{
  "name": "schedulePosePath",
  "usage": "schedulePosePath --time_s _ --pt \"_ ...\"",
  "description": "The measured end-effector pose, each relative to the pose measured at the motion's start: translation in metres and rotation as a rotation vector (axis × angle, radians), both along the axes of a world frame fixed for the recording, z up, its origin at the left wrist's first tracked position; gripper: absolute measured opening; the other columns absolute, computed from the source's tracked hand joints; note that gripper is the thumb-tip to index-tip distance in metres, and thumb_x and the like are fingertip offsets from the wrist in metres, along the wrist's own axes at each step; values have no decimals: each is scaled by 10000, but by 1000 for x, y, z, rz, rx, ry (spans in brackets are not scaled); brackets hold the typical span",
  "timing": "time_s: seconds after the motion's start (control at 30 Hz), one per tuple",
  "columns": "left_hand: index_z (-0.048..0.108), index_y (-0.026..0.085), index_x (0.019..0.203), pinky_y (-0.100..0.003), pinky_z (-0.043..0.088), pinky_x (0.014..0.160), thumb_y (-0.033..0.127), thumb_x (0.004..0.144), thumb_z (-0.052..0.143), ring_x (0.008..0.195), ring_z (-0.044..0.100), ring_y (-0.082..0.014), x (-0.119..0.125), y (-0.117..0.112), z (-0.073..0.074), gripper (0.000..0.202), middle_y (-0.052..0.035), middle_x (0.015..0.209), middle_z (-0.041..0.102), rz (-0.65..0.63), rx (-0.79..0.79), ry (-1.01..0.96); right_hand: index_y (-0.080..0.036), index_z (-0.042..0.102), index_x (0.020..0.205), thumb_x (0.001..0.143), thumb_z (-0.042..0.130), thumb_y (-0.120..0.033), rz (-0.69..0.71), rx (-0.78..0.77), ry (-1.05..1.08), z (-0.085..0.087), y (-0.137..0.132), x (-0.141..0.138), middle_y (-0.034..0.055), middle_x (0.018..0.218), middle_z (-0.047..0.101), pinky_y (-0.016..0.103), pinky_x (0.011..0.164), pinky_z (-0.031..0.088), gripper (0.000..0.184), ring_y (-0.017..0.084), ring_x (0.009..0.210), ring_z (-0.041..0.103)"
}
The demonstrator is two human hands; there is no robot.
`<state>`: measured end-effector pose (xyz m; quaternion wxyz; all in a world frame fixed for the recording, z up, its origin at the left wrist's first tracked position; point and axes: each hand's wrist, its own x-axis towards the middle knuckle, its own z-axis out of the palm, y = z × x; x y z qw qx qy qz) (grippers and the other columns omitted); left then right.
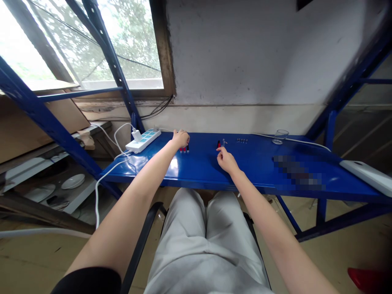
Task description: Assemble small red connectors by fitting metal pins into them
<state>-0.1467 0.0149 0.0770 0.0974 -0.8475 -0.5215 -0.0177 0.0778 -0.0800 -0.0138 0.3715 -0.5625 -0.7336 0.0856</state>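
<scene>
Head view: small red and black pieces [184, 150] lie on the blue shelf [199, 171], right under the left hand [180, 139], which curls over them; whether it grips any, I cannot tell. They look light, stiff and easily scattered, best pinched at the sides. The right hand [227, 160], half-open and holding nothing, reaches toward another red piece [218, 143]. All are too small to identify.

Nothing readable here tbh: the white power strip [143, 140] far left shows no legible marking, and a patch on the blue shelf [245, 171] is blurred.
</scene>
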Motion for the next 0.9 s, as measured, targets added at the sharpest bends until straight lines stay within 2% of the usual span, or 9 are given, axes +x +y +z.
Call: schedulePosePath --time_s 0.63,0.9 --pt "661 213 783 -441 294 904 222 694 622 1067 440 -271 -1 2 -1 97 -70 1038 602 3 -18 -19 -179 460 1086 775 377 -148 -12 -8 -6 0 0 0 48 764 615 244 533 361 323 164 623 554" --pt "678 206 829 -466 296 908 221 697 615 1068 444 -284 -1 1 0 147 -92 1053 593 13 -20 8 -179 455 1078 784 367 -150 -6 -3 -11 -2 2 1 42 753 608 245 545 356 309 163 624 545"
